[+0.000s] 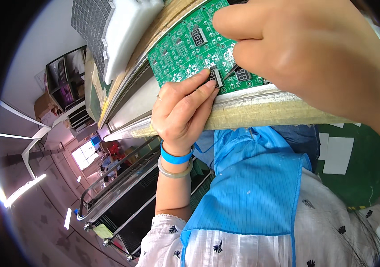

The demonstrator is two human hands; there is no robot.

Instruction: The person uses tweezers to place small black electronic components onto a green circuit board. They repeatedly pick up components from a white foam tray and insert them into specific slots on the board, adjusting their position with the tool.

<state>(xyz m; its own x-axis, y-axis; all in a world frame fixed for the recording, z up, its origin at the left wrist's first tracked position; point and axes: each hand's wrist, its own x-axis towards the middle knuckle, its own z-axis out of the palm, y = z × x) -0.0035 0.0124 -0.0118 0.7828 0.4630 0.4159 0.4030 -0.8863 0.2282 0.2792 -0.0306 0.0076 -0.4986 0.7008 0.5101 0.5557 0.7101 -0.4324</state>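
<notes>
A small display part (pixel 216 76) is pinched by the left hand (pixel 182 115) on the green board (pixel 185 49); right hand (pixel 314 58) curled, grip hidden.

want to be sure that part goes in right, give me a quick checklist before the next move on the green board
1. Left hand fingertips on the small black display part: ok, they pinch it against the green circuit board.
2. Part seated flat: cannot tell, fingers cover its lower edge.
3. Right hand steadying the board: cannot tell, it lies over the right side and hides what is under it.
4. Board supported: ok, it rests on the taped bench edge.
5. Neighbouring display parts in place: ok, they sit on the board.
6. Wrist strap: ok, a blue band is on the left wrist.
</notes>
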